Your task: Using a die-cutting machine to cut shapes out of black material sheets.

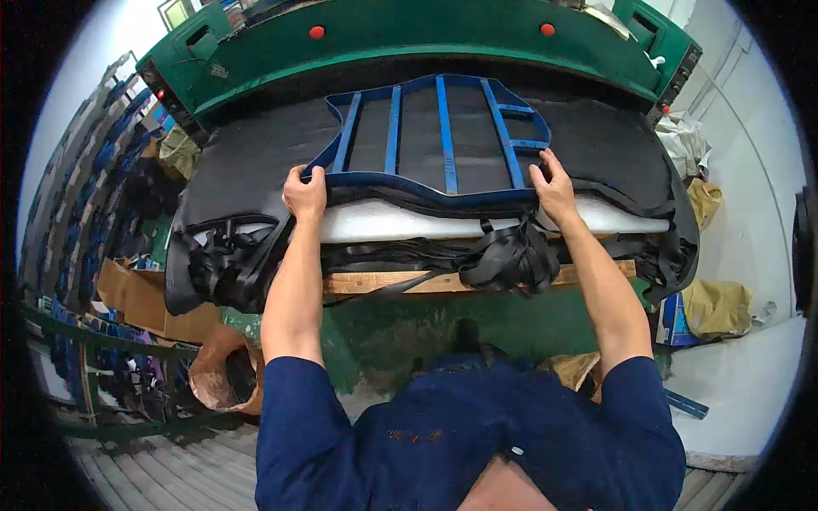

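Observation:
A blue steel-rule cutting die [394, 132], a shaped outline with several cross bars, lies on black sheet material [256, 157]. My left hand [304, 194] grips its near left corner, thumb on the rim. At the near right end, my right hand [555, 189] holds the die's edge between thumb and fingers. Beneath the sheet's cut front edge, a white board [409, 221] shows. Black offcut strips [511, 255] hang in a tangle below it, in front of a wooden bar [400, 282].
A green press machine [426, 43] with two red buttons spans the far side. Racks of blue dies [81, 187] stand at left, near a cardboard box [141, 294] and a brown paper bag [223, 370]. Yellowish sacks [716, 308] lie at right by a white wall.

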Available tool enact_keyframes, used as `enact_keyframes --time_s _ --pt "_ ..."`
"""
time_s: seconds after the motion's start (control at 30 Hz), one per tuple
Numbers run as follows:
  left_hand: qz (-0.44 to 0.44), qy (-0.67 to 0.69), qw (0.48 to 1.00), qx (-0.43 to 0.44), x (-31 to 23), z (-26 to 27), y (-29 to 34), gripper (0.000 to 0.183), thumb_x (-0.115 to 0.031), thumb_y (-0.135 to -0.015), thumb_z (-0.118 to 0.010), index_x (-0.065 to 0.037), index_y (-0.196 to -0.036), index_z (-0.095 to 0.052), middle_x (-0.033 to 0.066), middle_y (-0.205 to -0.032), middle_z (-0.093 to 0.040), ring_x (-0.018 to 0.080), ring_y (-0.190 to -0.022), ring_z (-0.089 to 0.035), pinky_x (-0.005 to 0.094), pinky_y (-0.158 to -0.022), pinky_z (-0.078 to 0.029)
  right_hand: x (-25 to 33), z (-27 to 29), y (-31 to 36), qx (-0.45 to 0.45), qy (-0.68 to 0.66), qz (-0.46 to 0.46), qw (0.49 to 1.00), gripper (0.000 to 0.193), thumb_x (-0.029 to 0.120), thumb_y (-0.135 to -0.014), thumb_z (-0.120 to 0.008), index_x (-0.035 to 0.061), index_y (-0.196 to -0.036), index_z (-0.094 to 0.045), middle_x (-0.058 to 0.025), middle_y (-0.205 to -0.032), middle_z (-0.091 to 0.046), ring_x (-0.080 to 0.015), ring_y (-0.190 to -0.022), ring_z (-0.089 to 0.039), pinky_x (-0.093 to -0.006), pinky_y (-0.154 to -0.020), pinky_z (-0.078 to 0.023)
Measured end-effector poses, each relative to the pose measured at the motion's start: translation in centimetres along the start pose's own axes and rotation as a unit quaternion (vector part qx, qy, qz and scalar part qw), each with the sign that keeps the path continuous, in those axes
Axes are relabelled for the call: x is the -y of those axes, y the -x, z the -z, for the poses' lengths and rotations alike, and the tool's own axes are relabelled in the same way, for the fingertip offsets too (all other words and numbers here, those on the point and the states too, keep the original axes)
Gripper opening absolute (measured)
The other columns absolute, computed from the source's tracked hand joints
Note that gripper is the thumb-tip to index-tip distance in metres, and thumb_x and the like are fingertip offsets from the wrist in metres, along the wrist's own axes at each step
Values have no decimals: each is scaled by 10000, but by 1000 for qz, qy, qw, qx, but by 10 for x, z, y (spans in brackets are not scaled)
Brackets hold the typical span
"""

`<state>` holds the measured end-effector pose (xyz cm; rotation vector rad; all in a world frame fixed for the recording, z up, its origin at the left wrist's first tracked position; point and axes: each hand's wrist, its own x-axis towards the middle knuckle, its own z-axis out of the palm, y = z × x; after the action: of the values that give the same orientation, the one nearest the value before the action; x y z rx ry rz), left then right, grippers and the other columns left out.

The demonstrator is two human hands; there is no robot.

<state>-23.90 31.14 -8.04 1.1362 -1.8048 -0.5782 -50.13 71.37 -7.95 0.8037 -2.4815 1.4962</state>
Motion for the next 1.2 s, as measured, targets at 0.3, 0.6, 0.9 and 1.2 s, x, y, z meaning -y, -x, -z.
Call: enact_keyframes --time_s 0.3,0.6,0.9,1.2 --pt "16 -1 998 53 -11 13 -3 504 -444 -790 -695 -21 -1063 -700 196 -1038 -720 343 -1022 -675 407 -928 -495 14 8 2 -2 42 36 998 591 354 -933 -614 -53 -1351 -519 -252 -1459 -468 -363 -1361 -452 -386 -1128 -346" --pt "-129 131 975 123 -13 107 78 350 -152 -844 -727 39 -1121 -630 183 -1047 -677 323 -1008 -643 388 -924 -492 22 82 131 2 18 33 999 334 100 -966 -588 -36 -1271 -570 -181 -1321 -579 -273 -1222 -563 -358 -1035 -437" --pt "-276 -69 954 98 -4 94 183 127 -117 -771 -664 -92 -895 -677 59 -926 -659 271 -927 -625 484 -1028 -382 28 51 153 -105 215 57 969 105 98 -862 -666 38 -785 -627 -104 -797 -667 -304 -772 -618 -414 -840 -459" --pt "-288 -91 944 134 -5 96 183 209 -202 -824 -491 -87 -910 -643 87 -897 -646 281 -870 -620 476 -1034 -365 5 65 166 -79 224 71 969 121 47 -831 -502 17 -782 -609 -115 -780 -639 -287 -755 -580 -478 -939 -458"
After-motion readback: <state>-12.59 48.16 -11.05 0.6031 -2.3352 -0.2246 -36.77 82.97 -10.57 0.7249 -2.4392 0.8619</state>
